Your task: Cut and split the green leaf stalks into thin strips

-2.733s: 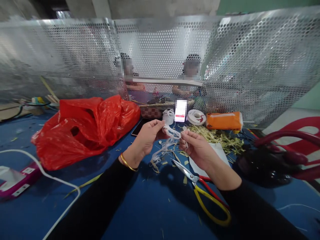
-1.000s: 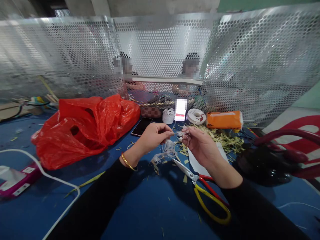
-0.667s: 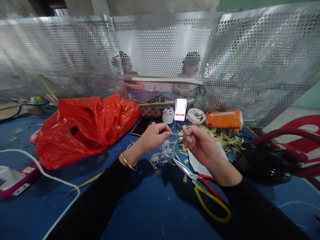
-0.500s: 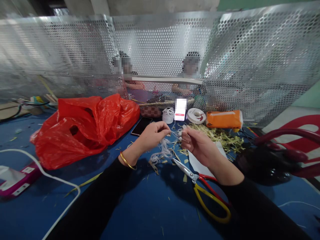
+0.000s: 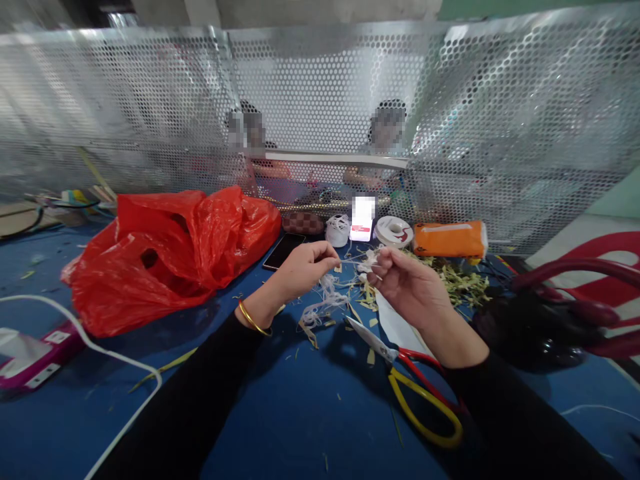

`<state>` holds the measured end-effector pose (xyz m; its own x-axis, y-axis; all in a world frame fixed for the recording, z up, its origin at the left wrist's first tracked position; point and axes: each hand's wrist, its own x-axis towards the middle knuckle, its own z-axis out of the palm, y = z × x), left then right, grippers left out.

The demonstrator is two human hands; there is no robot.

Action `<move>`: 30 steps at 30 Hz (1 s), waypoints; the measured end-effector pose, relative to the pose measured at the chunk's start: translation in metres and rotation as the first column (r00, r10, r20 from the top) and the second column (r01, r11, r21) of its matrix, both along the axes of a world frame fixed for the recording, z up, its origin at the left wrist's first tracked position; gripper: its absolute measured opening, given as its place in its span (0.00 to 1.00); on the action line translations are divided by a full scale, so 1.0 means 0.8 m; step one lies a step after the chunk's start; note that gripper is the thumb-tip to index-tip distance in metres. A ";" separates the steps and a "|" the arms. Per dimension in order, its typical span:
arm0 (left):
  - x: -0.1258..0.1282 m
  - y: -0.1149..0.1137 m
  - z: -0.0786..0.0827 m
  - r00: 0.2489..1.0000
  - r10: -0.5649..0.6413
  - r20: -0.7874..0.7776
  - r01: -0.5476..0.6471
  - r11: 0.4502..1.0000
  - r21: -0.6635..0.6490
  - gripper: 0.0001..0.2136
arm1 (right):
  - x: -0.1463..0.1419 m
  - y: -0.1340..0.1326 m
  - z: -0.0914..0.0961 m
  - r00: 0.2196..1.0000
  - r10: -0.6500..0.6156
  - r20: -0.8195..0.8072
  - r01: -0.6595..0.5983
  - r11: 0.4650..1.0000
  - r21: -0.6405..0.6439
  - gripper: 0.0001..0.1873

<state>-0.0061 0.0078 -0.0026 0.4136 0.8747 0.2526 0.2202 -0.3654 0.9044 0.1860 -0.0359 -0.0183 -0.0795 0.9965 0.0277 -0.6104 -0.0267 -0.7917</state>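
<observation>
Above the middle of the blue table, my left hand pinches a thin white thread between thumb and fingertips. Opposite it, my right hand has its fingers curled in a pinch on the same thread, which runs taut across the short gap. A loose tangle of white thread hangs and lies beneath my left hand. Scissors with one red and one yellow handle lie below my right hand, partly over a white sheet. Fingertip detail is small.
At left lie a red plastic bag and a purple power strip with a white cable. Behind my hands stand a lit phone, a white spool, an orange packet and dry plant scraps. Perforated metal screen beyond.
My right hand has moved slightly right, away from my left hand, widening the gap and stretching the thread between them. My left hand stays almost in place.
</observation>
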 end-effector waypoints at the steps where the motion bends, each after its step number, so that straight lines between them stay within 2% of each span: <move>1: 0.000 0.000 0.000 1.000 0.003 0.005 -0.003 1.000 -0.011 0.05 | 0.002 0.001 0.001 1.000 -0.012 0.010 0.012 1.000 0.004 0.05; 4: 0.000 0.000 0.000 1.000 0.001 0.021 0.001 0.998 -0.057 0.05 | 0.005 0.002 0.001 0.999 -0.010 0.030 0.010 1.000 0.005 0.14; 7: -0.002 0.001 0.001 1.000 -0.003 0.005 0.003 0.995 -0.097 0.05 | 0.005 0.002 0.000 0.999 0.033 -0.009 -0.033 0.999 -0.001 0.19; 10: -0.007 0.005 0.002 0.999 0.005 -0.038 -0.009 0.995 -0.096 0.05 | 0.005 0.001 0.000 0.997 0.049 -0.052 -0.048 0.999 0.020 0.21; 13: -0.012 0.007 0.004 0.997 -0.005 -0.077 -0.002 0.996 -0.090 0.05 | 0.008 0.001 0.002 0.999 0.026 -0.039 -0.024 0.999 0.041 0.18; 15: -0.014 0.007 0.005 0.995 -0.024 -0.100 0.014 0.995 -0.098 0.06 | 0.010 0.004 -0.001 1.000 -0.009 0.014 0.009 0.999 0.052 0.16; 17: -0.013 0.005 0.005 0.994 -0.040 -0.104 0.027 0.992 -0.120 0.07 | 0.011 0.009 -0.008 0.974 -0.101 0.201 0.087 0.993 0.077 0.14; 19: -0.011 0.003 0.005 0.995 -0.043 -0.087 0.028 0.987 -0.160 0.07 | 0.012 0.015 -0.018 0.864 -0.249 0.438 0.209 0.968 0.138 0.13; 21: -0.008 0.001 0.005 0.997 -0.037 -0.067 0.022 0.979 -0.203 0.08 | 0.013 0.018 -0.025 0.765 -0.378 0.521 0.316 0.926 0.209 0.14; 23: -0.005 0.000 0.003 0.997 -0.030 -0.065 0.014 0.972 -0.233 0.08 | 0.012 0.015 -0.026 0.625 -0.550 0.554 0.384 0.835 0.395 0.14; 24: -0.004 0.000 0.003 0.997 -0.027 -0.067 0.010 0.971 -0.240 0.08 | 0.010 0.012 -0.025 0.529 -0.636 0.562 0.364 0.768 0.527 0.12; 25: -0.004 0.000 0.002 0.997 -0.025 -0.067 0.008 0.969 -0.246 0.09 | 0.007 0.008 -0.023 0.423 -0.711 0.562 0.288 0.693 0.661 0.08; 26: -0.003 0.000 0.002 0.998 -0.024 -0.062 0.008 0.968 -0.251 0.09 | 0.003 0.004 -0.021 0.347 -0.752 0.561 0.160 0.637 0.754 0.05; 27: -0.002 -0.001 0.001 0.998 -0.023 -0.051 0.009 0.966 -0.257 0.08 | -0.001 0.000 -0.020 0.296 -0.761 0.577 0.002 0.605 0.796 0.05; 29: 0.000 -0.002 -0.001 1.000 -0.025 -0.018 0.019 0.961 -0.277 0.08 | -0.011 -0.005 -0.022 0.190 -0.740 0.645 -0.297 0.582 0.757 0.08; 30: 0.001 -0.002 -0.002 1.000 -0.029 -0.005 0.027 0.956 -0.291 0.08 | -0.015 -0.006 -0.024 0.120 -0.736 0.666 -0.401 0.578 0.711 0.09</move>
<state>-0.0052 0.0061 -0.0040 0.4402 0.8978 -0.0152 0.2226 -0.0928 0.9705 0.1737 -0.0406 -0.0374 -0.4339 0.6245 0.6494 0.6567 0.7127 -0.2465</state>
